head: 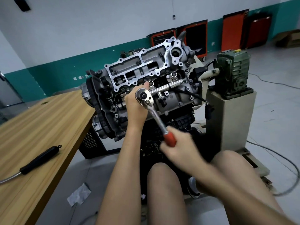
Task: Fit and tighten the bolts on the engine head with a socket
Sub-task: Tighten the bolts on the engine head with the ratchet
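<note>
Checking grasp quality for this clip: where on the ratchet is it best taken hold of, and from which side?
Take the ratchet by its red handle at the free end, coming from the near side. The shaft slants from its head at the engine down toward the person, so that end is unobstructed and probably gives most leverage. The right hand grips there.

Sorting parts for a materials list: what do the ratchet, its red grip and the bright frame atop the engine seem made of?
Ratchet: likely chrome-plated steel; head and shaft give mirror-like highlights. Red grip: matte, probably plastic or rubber; motion blur leaves it open. Bright frame: silvery bare metal with bright machined-looking edges, probably aluminium.
</note>
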